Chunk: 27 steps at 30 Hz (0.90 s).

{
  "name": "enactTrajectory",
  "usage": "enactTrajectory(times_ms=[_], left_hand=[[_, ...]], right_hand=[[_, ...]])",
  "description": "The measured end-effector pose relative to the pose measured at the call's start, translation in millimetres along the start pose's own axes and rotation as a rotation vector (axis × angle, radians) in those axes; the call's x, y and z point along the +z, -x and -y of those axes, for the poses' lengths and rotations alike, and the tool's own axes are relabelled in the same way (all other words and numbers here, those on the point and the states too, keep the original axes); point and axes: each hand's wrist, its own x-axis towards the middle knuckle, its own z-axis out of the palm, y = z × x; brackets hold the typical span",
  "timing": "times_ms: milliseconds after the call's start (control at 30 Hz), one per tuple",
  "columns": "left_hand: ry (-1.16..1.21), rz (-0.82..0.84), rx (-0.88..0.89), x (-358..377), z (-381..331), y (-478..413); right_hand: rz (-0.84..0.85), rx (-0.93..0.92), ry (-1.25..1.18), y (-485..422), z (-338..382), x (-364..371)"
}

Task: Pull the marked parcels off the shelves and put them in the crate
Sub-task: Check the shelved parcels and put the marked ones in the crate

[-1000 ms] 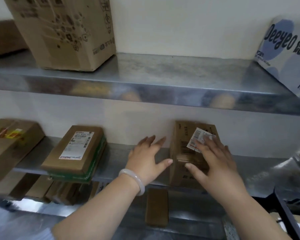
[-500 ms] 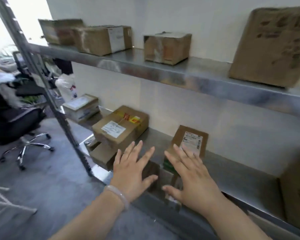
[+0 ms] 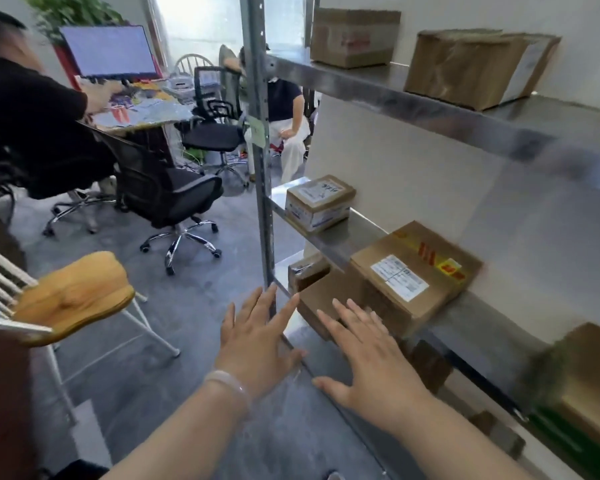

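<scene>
1. Both hands are shifting leftward along the shelving since half a second ago. The flat parcel (image 3: 586, 393) with a green edge, which the right hand (image 3: 371, 362) was reaching over then, is now sitting at the far right of the view, well apart from the fingers.
2. The left hand (image 3: 257, 341) is hovering in front of the upright post (image 3: 258, 133) with its fingers straight and spread. Its grip is lying open and is holding nothing, and a pale bracelet (image 3: 227, 384) is circling the wrist.
3. The right hand is reaching forward palm down with its fingers straight, and its grip is likewise lying open and empty. Its fingertips are overlapping a plain brown box (image 3: 326, 299) on the level below, but whether they are touching it cannot be told.
4. A taped parcel (image 3: 413, 275) with a white label and yellow-and-red tape is lying on the middle shelf (image 3: 357, 237), just beyond the right fingertips.
5. A small labelled parcel (image 3: 319, 202) is sitting at the far end of that shelf, near the post.
6. Two brown parcels (image 3: 354, 38) (image 3: 465, 67) are resting on the upper shelf (image 3: 430, 102).
7. A wrapped brown packet (image 3: 309, 271) is lying just beside the plain brown box.
8. Which of these parcels are carrying the mark cannot be told.
9. Off to the left, a person (image 3: 25, 116) is sitting at a worktop (image 3: 142, 112) facing a monitor (image 3: 110, 50), and a wooden chair (image 3: 73, 296) is standing nearer the camera.
</scene>
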Motion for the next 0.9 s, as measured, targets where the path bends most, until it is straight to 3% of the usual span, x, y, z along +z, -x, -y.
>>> enactTrajectory(times_ms=[200, 633, 767, 900], left_hand=[[-0.035, 0.090, -0.051, 16.1, 53.9, -67.3], [-0.051, 0.269, -0.052, 59.3, 145.2, -207.2], [-0.035, 0.338, 0.022, 76.9, 175.6, -240.8], [-0.057, 0.417, 0.218, 85.1, 209.3, -292.4]], right_hand=[[0.018, -0.025, -0.046, -90.9, 1.6, 28.0], [0.189, 0.149, -0.150, -251.0, -12.7, 82.6], [0.207, 0.253, -0.116, -277.5, -14.0, 103.8], [0.156, 0.461, -0.149, -311.5, -11.5, 121.2]])
